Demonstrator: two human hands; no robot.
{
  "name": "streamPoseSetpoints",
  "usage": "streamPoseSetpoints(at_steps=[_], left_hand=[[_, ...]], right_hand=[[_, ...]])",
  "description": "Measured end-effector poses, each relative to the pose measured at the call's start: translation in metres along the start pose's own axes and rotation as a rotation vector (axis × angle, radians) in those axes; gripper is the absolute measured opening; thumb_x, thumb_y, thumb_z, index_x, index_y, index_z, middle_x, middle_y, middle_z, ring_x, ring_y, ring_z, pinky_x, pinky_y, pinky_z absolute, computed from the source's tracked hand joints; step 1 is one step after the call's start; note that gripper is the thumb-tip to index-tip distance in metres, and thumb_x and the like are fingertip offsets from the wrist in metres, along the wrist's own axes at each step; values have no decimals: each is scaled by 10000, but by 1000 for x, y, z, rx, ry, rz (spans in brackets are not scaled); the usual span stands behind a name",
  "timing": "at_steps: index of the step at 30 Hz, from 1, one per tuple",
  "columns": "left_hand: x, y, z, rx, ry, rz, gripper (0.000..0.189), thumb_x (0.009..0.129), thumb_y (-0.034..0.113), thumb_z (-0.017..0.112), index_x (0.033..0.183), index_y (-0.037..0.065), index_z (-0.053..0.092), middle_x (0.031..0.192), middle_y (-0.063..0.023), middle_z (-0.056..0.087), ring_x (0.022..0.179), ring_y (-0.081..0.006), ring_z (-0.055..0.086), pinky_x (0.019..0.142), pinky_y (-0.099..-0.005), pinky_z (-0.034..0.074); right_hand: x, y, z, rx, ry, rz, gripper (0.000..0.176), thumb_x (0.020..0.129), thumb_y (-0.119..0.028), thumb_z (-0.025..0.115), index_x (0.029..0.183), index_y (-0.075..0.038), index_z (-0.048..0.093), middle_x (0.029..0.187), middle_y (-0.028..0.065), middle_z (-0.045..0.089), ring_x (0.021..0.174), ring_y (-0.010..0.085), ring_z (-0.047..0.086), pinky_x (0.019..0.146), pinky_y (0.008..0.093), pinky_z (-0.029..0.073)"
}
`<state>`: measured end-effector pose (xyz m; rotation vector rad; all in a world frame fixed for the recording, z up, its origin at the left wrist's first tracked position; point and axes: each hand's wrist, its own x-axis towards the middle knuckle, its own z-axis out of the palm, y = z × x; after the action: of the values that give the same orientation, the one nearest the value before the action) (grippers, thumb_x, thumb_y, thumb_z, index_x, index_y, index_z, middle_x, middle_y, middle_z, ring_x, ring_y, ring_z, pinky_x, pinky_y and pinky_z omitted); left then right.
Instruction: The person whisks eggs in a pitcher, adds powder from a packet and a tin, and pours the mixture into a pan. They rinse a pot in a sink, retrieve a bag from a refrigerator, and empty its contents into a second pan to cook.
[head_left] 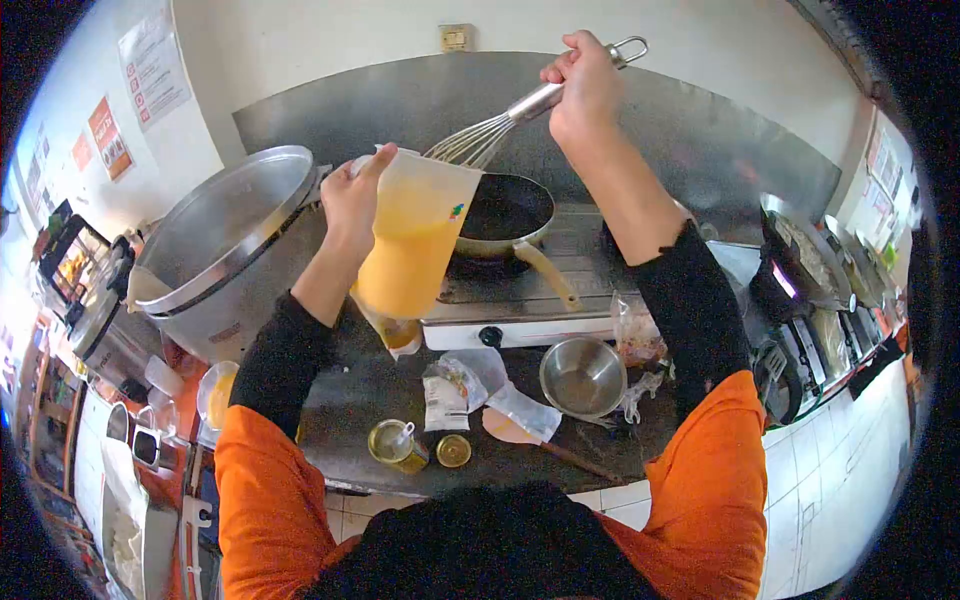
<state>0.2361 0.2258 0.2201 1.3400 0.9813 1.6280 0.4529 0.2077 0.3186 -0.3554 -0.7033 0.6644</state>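
My left hand (352,203) grips a translucent plastic pitcher (413,235) by its handle side, lifted above the counter. Yellow-orange liquid fills much of the pitcher. My right hand (588,95) is closed round the metal handle of a whisk (535,103), raised to the right of the pitcher. The whisk's wires slant down to the left, to the pitcher's rim; whether they touch it I cannot tell. Behind and right of the pitcher, a dark frying pan (507,208) with a beige handle rests on the stove (590,290).
A large metal pot (225,250) stands at the left. On the counter (340,400) are a steel bowl (583,377), an open tin (398,446) holding a spoon, a round lid (453,451), plastic packets (447,400) and a wooden spoon (512,428). A wok (800,255) is at the right.
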Motion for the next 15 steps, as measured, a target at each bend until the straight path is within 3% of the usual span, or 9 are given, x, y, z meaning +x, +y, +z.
streamPoseSetpoints(at_steps=[4,7,10,12,15], left_hand=[[45,-29,21,75,-84,19,309,721,292,729,714,6,611,674,-34,606,574,-97,558,523,-258,443],[67,-42,36,226,-68,13,345,722,328,721,683,3,612,658,-43,604,565,-111,562,513,-282,442],[80,-50,48,409,-115,22,227,786,233,662,723,18,623,665,-26,600,534,-91,546,490,-244,441],[104,-73,49,494,-167,27,406,755,388,654,695,-10,611,645,-77,597,555,-141,565,524,-299,449],[115,-75,51,639,-178,31,515,741,484,637,659,-22,596,629,-119,593,587,-196,584,559,-343,453]], right_hand=[[36,10,-20,38,90,-62,161,721,-92,563,698,-56,408,483,36,399,396,151,404,401,294,360],[50,12,-32,18,201,-84,159,734,-105,559,691,-55,415,492,34,416,399,156,425,415,299,382],[59,15,-44,-32,275,-98,158,751,-117,555,696,-52,422,522,31,434,408,153,427,424,299,396],[66,20,-55,-24,300,-76,148,761,-115,553,706,-48,432,547,33,450,422,151,442,425,295,400],[70,25,-63,-18,340,-53,130,759,-93,560,709,-56,446,580,31,444,464,135,440,448,276,410]])
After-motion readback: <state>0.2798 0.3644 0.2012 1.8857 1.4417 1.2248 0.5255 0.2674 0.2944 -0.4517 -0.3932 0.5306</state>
